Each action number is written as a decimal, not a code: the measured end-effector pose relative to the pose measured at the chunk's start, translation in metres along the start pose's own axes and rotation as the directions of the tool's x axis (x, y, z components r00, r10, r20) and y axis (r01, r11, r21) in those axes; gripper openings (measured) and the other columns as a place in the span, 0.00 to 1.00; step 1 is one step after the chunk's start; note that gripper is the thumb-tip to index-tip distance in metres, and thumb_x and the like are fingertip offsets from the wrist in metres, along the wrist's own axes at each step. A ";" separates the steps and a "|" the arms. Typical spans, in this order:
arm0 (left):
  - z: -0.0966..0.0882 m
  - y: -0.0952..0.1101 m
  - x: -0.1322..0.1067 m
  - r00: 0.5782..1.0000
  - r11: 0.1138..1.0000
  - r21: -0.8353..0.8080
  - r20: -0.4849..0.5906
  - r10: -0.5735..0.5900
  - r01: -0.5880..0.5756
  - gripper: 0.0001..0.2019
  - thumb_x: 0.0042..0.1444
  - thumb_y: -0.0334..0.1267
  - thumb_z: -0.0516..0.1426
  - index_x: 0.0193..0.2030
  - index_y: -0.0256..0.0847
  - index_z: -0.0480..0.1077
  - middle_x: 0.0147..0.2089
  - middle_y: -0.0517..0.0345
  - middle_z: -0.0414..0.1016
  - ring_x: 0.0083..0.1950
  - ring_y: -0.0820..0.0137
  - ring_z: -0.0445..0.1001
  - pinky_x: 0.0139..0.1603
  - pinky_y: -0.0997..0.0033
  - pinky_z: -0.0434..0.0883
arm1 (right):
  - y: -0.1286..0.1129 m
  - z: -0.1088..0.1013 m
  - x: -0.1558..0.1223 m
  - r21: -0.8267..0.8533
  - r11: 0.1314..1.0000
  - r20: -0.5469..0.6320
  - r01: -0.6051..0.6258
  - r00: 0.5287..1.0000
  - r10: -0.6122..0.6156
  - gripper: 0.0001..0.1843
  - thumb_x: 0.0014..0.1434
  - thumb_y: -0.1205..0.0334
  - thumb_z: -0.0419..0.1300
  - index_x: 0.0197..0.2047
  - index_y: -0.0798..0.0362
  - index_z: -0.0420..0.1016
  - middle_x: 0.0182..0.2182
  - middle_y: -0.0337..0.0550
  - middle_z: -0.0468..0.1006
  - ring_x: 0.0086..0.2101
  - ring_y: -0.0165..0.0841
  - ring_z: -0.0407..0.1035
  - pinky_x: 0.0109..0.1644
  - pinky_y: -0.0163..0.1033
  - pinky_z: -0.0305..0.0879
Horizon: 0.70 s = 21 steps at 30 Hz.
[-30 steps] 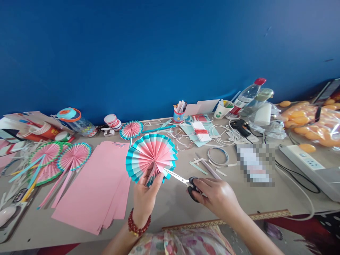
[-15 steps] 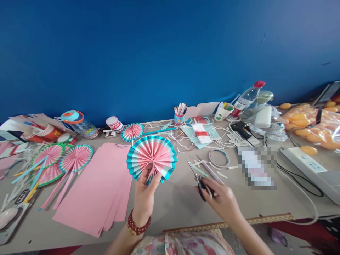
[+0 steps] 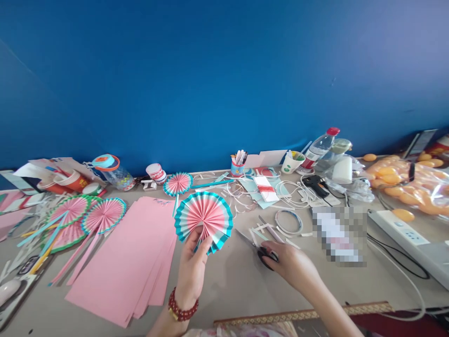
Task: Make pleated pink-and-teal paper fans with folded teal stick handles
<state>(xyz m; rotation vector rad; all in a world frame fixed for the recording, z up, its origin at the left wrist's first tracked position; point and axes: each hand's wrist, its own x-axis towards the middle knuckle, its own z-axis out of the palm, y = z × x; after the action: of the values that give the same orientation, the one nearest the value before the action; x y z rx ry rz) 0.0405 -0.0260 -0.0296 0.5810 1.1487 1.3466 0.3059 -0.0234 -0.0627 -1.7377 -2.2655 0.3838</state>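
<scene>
My left hand (image 3: 194, 262) pinches a round pleated paper fan (image 3: 204, 215) near its lower centre, thumb in front. The fan is pink in the middle, then white, with a teal rim, and is held up above the table. Over to the right, my right hand (image 3: 289, 262) has its fingers on the black handles of a pair of scissors (image 3: 261, 252). The blades point up and to the left, low over the table; whether they touch it I cannot tell. Just beyond the scissors lie cut paper strips (image 3: 259, 229) and a roll of tape (image 3: 288, 222).
Pink paper sheets (image 3: 119, 262) are stacked left of my left hand. Finished fans (image 3: 104, 215) lie farther left, another (image 3: 178, 184) at the back. A glue gun (image 3: 315, 186), a plastic bottle (image 3: 319, 150) and a power strip (image 3: 403, 229) are on the right.
My right hand has moved slightly left and lowered the scissors, whose blades now slant more to the left. The fan stays in my left hand. The view has tilted up a little.
</scene>
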 end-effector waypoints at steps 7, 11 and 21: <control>-0.007 -0.006 0.002 0.999 0.996 0.072 -0.013 0.052 -0.051 0.23 0.50 0.50 0.67 0.52 0.45 0.74 0.56 0.51 0.76 0.50 0.62 0.76 0.38 0.72 0.73 | 0.005 -0.005 0.007 0.083 0.995 0.085 0.054 0.995 -0.061 0.21 0.54 0.64 0.58 0.53 0.46 0.75 0.43 0.43 0.82 0.30 0.35 0.76 0.29 0.35 0.67; -0.008 -0.009 0.003 0.995 0.993 0.090 -0.048 0.088 -0.083 0.23 0.51 0.53 0.66 0.50 0.46 0.75 0.59 0.51 0.74 0.53 0.60 0.76 0.41 0.70 0.74 | 0.007 -0.007 0.012 0.082 0.997 0.117 0.010 0.993 -0.019 0.17 0.52 0.67 0.60 0.46 0.47 0.78 0.44 0.44 0.81 0.36 0.38 0.77 0.34 0.37 0.69; 0.007 0.001 -0.003 0.977 0.925 0.316 0.102 0.189 -0.212 0.18 0.55 0.49 0.63 0.49 0.42 0.75 0.52 0.50 0.79 0.55 0.57 0.75 0.52 0.66 0.72 | -0.056 -0.014 0.040 0.899 0.437 0.054 -0.023 0.997 -0.057 0.31 0.61 0.46 0.61 0.64 0.46 0.63 0.51 0.50 0.77 0.47 0.41 0.75 0.50 0.47 0.72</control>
<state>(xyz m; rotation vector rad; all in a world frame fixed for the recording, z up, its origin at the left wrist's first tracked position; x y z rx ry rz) 0.0472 -0.0270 -0.0250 1.0020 1.2918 1.3039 0.2508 0.0018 -0.0273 -1.0748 -1.5213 1.3839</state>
